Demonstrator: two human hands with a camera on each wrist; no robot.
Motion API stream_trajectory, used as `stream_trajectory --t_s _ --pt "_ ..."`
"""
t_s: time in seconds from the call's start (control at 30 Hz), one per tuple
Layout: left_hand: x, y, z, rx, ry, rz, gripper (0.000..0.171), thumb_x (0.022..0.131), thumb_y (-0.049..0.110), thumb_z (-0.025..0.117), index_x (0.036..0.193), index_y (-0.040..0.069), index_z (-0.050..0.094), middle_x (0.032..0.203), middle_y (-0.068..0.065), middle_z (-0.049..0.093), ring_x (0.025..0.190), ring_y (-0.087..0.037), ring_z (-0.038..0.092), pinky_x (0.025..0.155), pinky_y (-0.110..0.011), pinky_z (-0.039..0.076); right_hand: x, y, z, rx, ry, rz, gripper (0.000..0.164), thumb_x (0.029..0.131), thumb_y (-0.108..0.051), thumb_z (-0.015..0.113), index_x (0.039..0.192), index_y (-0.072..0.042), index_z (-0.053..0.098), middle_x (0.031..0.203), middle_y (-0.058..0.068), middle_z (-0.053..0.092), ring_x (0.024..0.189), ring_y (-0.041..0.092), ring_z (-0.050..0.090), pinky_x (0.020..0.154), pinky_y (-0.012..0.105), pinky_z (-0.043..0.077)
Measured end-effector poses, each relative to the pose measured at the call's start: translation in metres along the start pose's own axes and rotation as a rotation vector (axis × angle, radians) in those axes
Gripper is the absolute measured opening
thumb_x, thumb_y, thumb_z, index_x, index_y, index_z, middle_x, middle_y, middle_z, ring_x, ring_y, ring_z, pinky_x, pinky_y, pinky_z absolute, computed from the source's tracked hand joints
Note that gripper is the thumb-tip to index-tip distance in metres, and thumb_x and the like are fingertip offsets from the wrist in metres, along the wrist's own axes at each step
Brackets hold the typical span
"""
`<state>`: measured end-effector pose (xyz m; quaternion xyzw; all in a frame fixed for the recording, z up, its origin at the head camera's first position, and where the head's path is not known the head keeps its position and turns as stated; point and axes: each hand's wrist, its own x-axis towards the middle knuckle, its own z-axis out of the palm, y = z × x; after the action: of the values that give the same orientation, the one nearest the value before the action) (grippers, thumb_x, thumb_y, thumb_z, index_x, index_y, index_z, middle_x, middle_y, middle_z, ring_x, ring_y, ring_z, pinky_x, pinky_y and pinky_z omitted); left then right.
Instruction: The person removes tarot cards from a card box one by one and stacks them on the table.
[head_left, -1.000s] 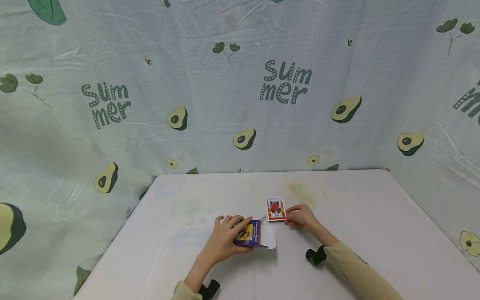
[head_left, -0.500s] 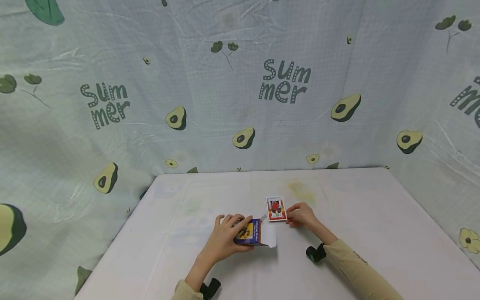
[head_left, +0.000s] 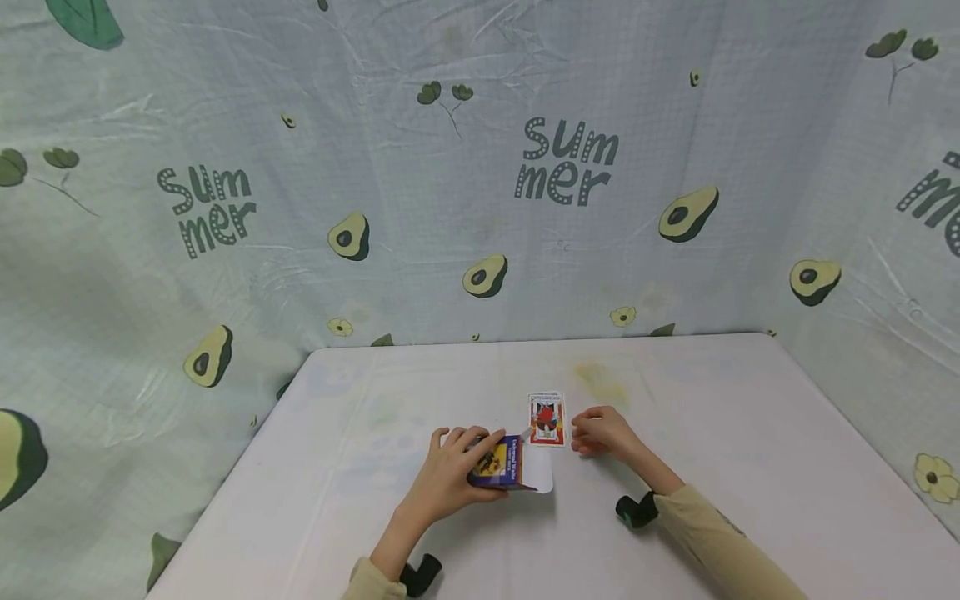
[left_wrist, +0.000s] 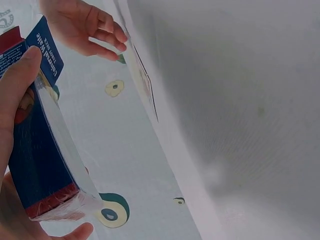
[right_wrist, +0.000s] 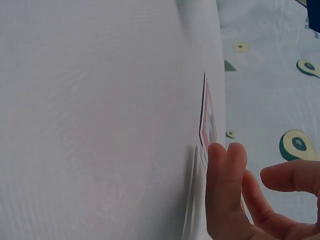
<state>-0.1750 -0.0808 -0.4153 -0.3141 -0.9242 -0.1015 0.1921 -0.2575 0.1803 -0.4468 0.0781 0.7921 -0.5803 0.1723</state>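
My left hand (head_left: 444,483) grips a blue and yellow tarot card box (head_left: 495,468), thumb on the near side and fingers over the far side. The box lies tilted on its side with its white-lined flap (head_left: 538,471) folded out to the right. "Universal Waite" is printed on the blue end flap (left_wrist: 46,52) in the left wrist view. Beyond the flap, a white-bordered card (head_left: 547,421) with a red picture lies face up on the table. My right hand (head_left: 606,435) is just right of the card, fingers loosely bent with a gap between thumb and fingertips, holding nothing.
A white cloth covers the table (head_left: 420,375). Behind it hangs a pale curtain (head_left: 420,183) printed with avocados and "summer". Black wrist-worn devices sit under each forearm, one at the left wrist (head_left: 422,575) and one at the right (head_left: 636,510).
The card has shifted slightly left, and a small gap now separates it from my right fingers, which were at its edge. My left hand and the box have stayed in place.
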Motion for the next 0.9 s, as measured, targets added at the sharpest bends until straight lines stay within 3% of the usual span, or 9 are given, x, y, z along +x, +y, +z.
stream_trajectory --t_s 0.53,0.9 --pt "0.002 -0.001 0.002 0.004 0.017 0.006 0.077 0.061 0.054 0.072 0.128 0.026 0.048 0.11 0.004 0.053 0.098 -0.017 0.051 0.087 -0.047 0.036 -0.039 -0.011 0.0 0.013 -0.06 -0.207 0.032 0.089 -0.019 0.051 0.108 0.007 0.056 0.102 0.021 0.063 0.077 0.015 0.065 0.068 0.031 0.053" --pt "-0.002 -0.002 0.004 0.013 -0.001 0.007 0.076 0.061 0.054 0.073 0.127 0.023 0.049 0.108 0.004 0.053 0.095 -0.015 0.051 0.085 -0.046 0.036 -0.072 -0.022 0.005 0.007 -0.161 -0.309 0.031 0.091 -0.018 0.048 0.107 0.008 0.056 0.094 0.015 0.065 0.078 0.016 0.064 0.065 0.03 0.053"
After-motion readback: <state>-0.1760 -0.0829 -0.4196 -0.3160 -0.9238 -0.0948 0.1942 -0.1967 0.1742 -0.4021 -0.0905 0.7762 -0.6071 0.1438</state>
